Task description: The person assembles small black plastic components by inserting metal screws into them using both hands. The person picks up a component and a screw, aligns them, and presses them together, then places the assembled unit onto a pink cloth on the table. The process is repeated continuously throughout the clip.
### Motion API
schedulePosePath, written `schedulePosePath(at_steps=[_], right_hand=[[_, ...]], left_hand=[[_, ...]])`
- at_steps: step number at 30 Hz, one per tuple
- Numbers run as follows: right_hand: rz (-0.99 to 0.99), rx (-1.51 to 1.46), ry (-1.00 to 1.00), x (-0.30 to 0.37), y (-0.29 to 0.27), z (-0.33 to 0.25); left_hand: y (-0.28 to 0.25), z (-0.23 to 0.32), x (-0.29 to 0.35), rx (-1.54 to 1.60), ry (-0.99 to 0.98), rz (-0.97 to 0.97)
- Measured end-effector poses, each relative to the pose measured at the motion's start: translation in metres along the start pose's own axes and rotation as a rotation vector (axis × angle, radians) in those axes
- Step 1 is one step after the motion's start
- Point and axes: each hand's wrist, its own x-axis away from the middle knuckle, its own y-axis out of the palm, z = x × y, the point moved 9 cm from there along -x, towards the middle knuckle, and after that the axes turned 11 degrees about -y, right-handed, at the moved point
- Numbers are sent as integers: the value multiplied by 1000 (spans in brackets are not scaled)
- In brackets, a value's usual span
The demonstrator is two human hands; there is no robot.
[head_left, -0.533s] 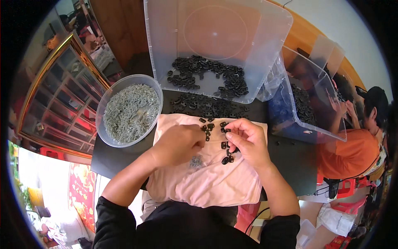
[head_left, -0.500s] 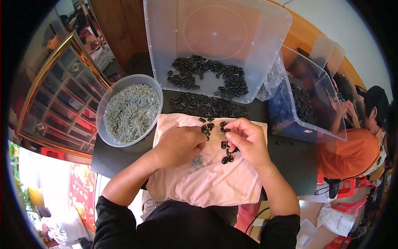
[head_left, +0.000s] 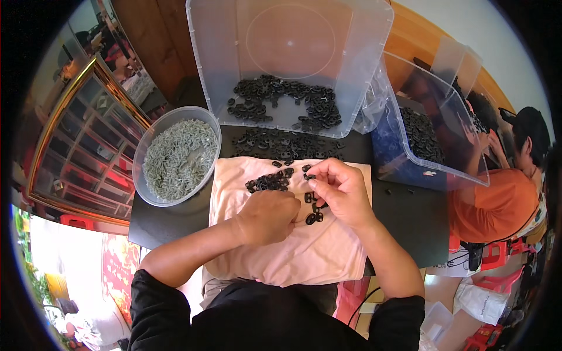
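A pale pink cloth [head_left: 304, 257] lies over the near part of the table. Above it my left hand [head_left: 270, 216] is closed, its back turned up; whatever its fingertips hold is hidden. To the right, my right hand [head_left: 344, 196] pinches a small black plastic piece [head_left: 311, 177] between thumb and fingers. A cluster of similar black two-holed pieces [head_left: 270, 181] sits on the cloth just beyond my left hand. A few more black pieces [head_left: 314, 219] lie between my hands, beside the right fingers.
A round clear tub [head_left: 218, 155] of small grey screws stands on the left. At the back, a large translucent bin [head_left: 205, 70] lies tipped, black pieces spilling onto the dark table [head_left: 404, 234]. Another clear bin [head_left: 410, 169] stands right, near a person in an orange shirt [head_left: 497, 205].
My left hand has moved right and a little nearer me, uncovering more of the black cluster and covering small grey bits on the cloth. My right hand keeps its pinch. The view has shifted slightly.
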Motion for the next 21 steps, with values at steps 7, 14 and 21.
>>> schedulePosePath(at_steps=[7, 14, 21], right_hand=[[-2, 40, -1, 1, 0, 1], [-9, 35, -12, 0, 0, 2], [-16, 24, 16, 1, 0, 2]], left_hand=[[7, 5, -2, -21, -7, -79], [-4, -9, 1, 85, -37, -15], [-14, -32, -4, 580, -91, -42]])
